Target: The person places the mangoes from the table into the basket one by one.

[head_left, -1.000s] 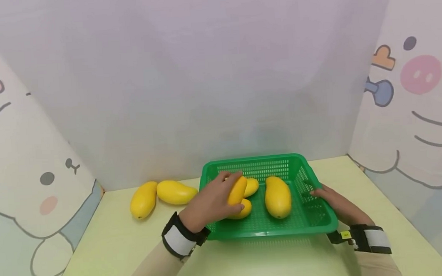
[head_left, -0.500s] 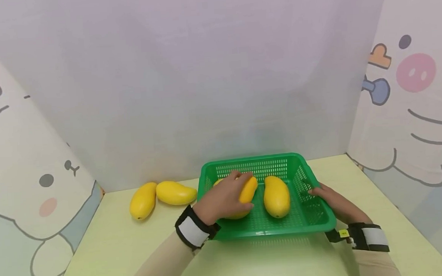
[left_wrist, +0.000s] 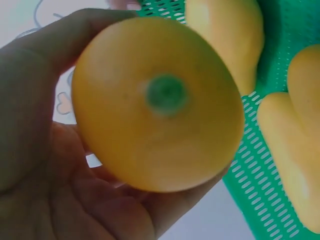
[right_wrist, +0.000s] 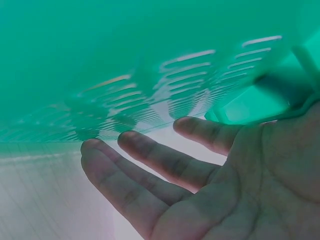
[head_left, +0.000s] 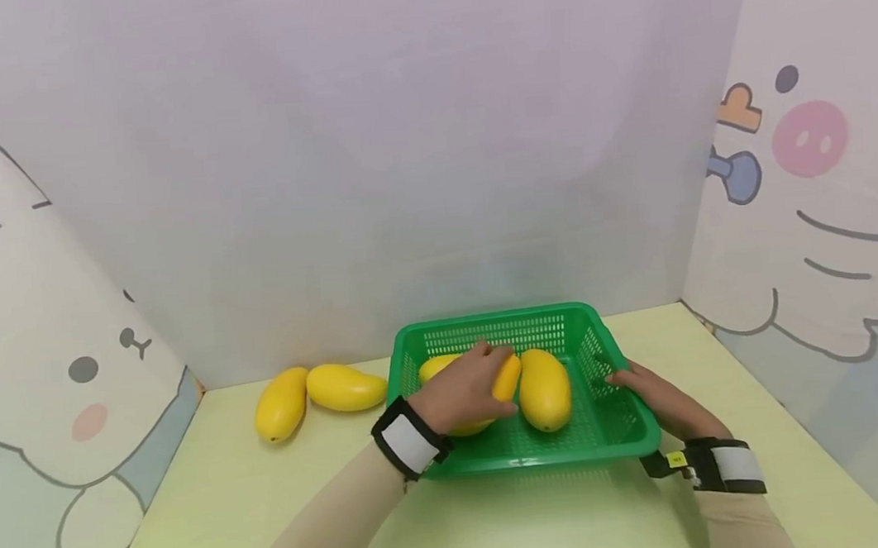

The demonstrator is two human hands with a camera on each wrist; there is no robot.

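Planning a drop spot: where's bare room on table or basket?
Bare: table, front left, between left forearm and two loose mangoes; table before the green basket, between forearms; basket floor, from rightmost mango to right wall. Crowded: basket's left half, mangoes around the left hand.

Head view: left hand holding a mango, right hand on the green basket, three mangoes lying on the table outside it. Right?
Not quite: two mangoes, not three, lie on the table outside the green basket, as the head view shows. The left hand does hold a mango, and the right hand is on the basket.
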